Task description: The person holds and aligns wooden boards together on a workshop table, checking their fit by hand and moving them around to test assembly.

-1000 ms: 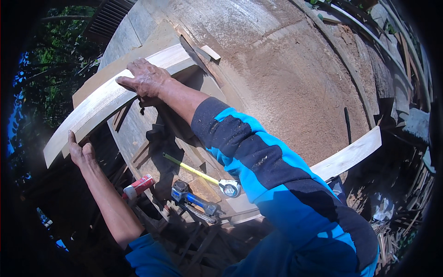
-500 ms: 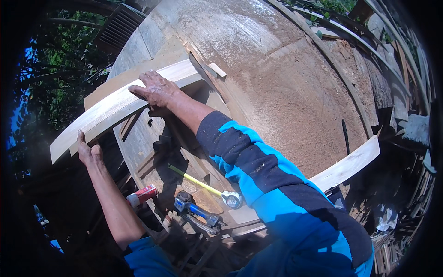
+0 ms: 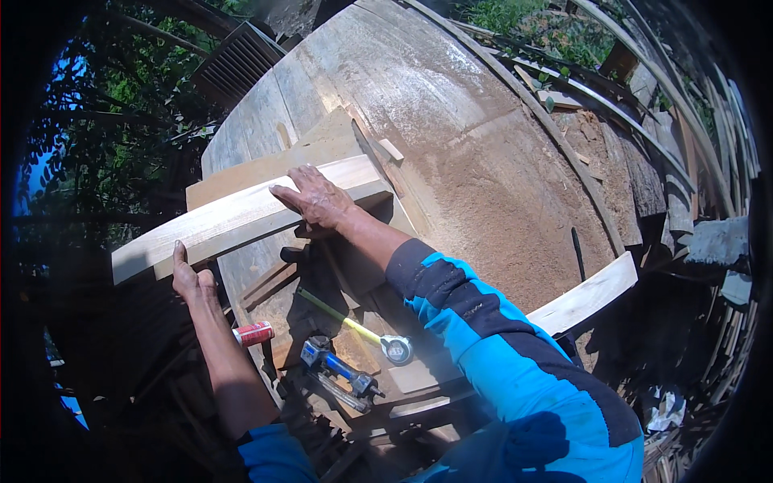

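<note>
A long, pale, slightly curved wooden board (image 3: 229, 216) slants across the near left of the worktable, its left end sticking out past the edge. My left hand (image 3: 193, 282) grips it near that end, thumb up on the near face and the other fingers hidden underneath. Toward the right end, my right hand (image 3: 322, 201) is laid over the top with its thumb stretched along the board. Behind the board lies a flat brown panel (image 3: 233, 182), partly covered by it.
Nearer me rest a tape measure (image 3: 395, 348) with its yellow blade out, a blue and black nail gun (image 3: 342, 369) and a red and white can (image 3: 256, 332). Sawdust covers much of the wooden worktable (image 3: 499, 177). Another pale board (image 3: 586, 296) juts from its right edge.
The board has come toward me and a little to the right, with both hands on it. More of the brown panel behind it shows. My view has also shifted slightly.
</note>
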The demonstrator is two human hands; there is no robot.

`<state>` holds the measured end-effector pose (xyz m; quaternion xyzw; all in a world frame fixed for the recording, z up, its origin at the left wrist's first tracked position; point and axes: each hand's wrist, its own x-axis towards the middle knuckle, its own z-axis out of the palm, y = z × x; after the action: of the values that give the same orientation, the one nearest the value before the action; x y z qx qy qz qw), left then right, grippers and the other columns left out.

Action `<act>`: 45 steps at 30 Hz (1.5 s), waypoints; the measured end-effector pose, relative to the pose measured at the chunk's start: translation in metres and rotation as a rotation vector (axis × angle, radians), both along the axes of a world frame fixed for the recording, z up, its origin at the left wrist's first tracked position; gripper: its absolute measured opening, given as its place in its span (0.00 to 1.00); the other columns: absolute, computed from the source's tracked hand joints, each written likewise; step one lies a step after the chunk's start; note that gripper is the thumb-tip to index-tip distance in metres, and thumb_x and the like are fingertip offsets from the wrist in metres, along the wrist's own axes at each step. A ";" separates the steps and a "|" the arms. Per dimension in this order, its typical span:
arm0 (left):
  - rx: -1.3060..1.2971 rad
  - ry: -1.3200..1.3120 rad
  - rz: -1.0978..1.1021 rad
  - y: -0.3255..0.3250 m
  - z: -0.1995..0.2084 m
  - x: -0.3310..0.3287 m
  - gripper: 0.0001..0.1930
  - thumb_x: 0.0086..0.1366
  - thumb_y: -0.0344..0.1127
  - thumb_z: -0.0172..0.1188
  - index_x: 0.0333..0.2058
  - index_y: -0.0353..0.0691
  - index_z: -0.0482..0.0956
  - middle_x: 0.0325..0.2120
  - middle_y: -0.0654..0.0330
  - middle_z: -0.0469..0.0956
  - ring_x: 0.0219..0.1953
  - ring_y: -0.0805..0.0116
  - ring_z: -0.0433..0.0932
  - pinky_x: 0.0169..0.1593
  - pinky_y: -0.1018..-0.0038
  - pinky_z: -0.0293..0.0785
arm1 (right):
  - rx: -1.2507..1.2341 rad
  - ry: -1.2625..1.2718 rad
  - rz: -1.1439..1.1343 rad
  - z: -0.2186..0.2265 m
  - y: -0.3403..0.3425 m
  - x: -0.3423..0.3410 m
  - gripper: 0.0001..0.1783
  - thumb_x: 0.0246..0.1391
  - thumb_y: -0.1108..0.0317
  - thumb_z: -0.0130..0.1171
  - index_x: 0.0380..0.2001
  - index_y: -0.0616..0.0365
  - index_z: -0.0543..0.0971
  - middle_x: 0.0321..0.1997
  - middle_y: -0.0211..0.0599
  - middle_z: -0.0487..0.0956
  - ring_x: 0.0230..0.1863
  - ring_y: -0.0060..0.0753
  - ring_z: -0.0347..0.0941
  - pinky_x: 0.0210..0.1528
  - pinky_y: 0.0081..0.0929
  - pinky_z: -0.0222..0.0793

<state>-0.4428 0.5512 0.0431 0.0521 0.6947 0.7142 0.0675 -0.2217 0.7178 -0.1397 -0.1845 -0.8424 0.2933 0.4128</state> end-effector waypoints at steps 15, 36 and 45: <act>0.120 -0.214 -0.129 -0.097 0.018 0.039 0.21 0.71 0.43 0.63 0.57 0.39 0.78 0.52 0.55 0.82 0.52 0.52 0.82 0.54 0.50 0.82 | 0.020 -0.204 0.119 0.021 -0.069 0.076 0.47 0.49 0.45 0.70 0.71 0.43 0.66 0.70 0.60 0.64 0.73 0.65 0.60 0.78 0.58 0.49; 0.150 -0.126 -0.107 -0.101 0.051 0.013 0.18 0.65 0.46 0.63 0.50 0.45 0.82 0.48 0.60 0.84 0.54 0.56 0.80 0.55 0.46 0.76 | 0.120 -0.039 0.265 0.076 -0.058 0.027 0.25 0.60 0.53 0.58 0.54 0.56 0.73 0.43 0.61 0.74 0.48 0.63 0.73 0.52 0.52 0.71; 0.110 0.222 0.198 -0.166 0.163 -0.030 0.20 0.67 0.45 0.65 0.51 0.39 0.80 0.46 0.57 0.82 0.48 0.60 0.82 0.52 0.58 0.80 | 0.462 0.165 0.085 0.205 -0.100 -0.023 0.14 0.58 0.61 0.54 0.39 0.60 0.78 0.32 0.58 0.78 0.36 0.56 0.78 0.45 0.50 0.71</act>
<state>-0.4732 0.3854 0.2057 0.0654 0.6596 0.7441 -0.0833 -0.2449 0.6175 0.0653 -0.0252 -0.8574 0.1243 0.4988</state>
